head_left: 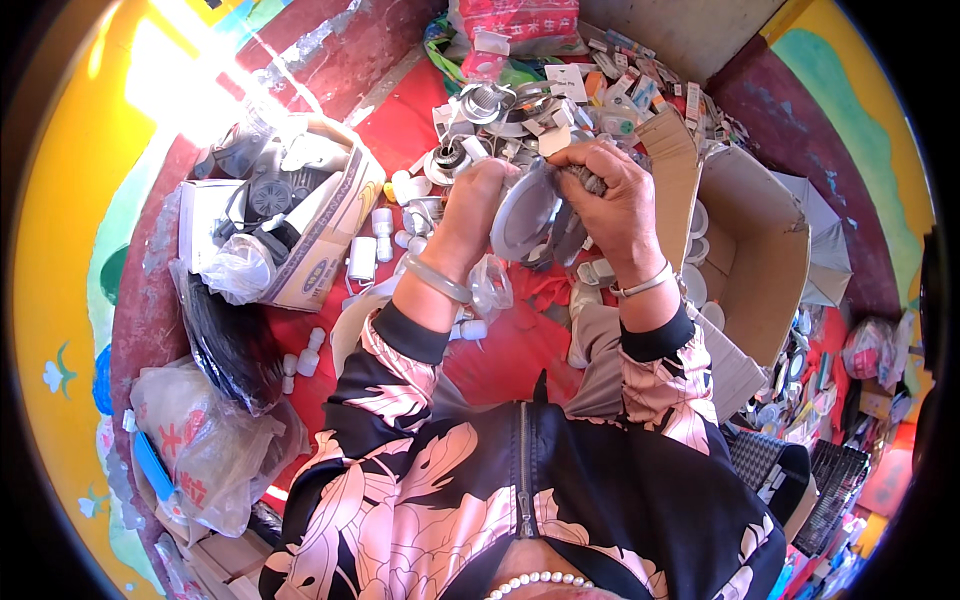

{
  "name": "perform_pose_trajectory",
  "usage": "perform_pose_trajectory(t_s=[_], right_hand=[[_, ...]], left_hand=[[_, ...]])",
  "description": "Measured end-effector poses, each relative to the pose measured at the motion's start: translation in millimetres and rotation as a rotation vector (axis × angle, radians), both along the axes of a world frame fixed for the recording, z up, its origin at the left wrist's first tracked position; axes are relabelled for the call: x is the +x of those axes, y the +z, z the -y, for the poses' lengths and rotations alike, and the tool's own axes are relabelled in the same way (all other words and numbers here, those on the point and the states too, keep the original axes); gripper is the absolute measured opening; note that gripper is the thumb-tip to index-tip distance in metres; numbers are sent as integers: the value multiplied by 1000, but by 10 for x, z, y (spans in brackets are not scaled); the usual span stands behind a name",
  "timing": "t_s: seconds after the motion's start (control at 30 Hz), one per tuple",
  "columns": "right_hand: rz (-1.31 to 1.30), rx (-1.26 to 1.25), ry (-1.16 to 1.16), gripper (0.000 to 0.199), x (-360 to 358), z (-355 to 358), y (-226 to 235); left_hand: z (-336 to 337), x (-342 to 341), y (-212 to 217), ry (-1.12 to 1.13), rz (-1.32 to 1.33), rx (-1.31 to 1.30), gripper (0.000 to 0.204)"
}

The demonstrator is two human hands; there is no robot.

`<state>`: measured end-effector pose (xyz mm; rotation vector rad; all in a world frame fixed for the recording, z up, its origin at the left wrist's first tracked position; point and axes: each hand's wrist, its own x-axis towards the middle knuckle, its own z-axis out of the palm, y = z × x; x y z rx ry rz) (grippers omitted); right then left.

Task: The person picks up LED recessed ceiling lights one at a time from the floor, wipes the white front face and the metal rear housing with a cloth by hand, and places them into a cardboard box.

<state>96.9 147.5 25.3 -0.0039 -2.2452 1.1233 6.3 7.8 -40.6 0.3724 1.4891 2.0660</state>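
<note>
- The round grey lamp housing (525,215) sits right between the two hands, raised above the red bench (500,350), its dished face tilted toward the left hand.
- The left hand (470,205) is closed on the housing's left rim, fingers curled over the edge and the wrist bent upward; a pale translucent bangle (432,278) rings that wrist.
- The right hand (612,205) is closed on the back of the same housing, fingers folded tightly over a dark part behind the disc; what exactly those fingertips pinch cannot be told.
- A thin silver bracelet (642,284) circles the right wrist, just above the black cuff of a floral sleeve.
- Just beyond both hands lies a heap of silver rings and lamp parts (490,110), mixed with small white pieces.
- Left of the left hand, white cylindrical caps (362,258) are scattered on the red surface, near at hand.
- Further left of them stands an open cardboard box (325,225) stuffed with grey parts and a crumpled clear bag.
- Right of the right hand gapes a large brown carton (755,250), with white round pieces showing along its inner left side.
- Below the left wrist, a crumpled clear plastic wrapper (490,285) lies just beside the forearm.
- Well down to the left, a filled plastic sack (205,440) rests at the bench's edge.
</note>
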Motion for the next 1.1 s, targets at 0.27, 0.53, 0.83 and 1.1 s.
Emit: perform_pose_trajectory(t_s=[0.27,0.53,0.83,1.1], right_hand=[[79,-39,39,17,16,-13,-30],[196,-381,145,15,-3,15,-37],[50,-271,33,13,-39,147,-109],[406,-683,332,13,-13,-151,5]], left_hand=[[-3,28,45,24,2,-57,30],[-6,0,-43,305,-491,-264,31],[-27,87,47,463,-640,-371,31],[47,20,-7,130,-457,-307,31]])
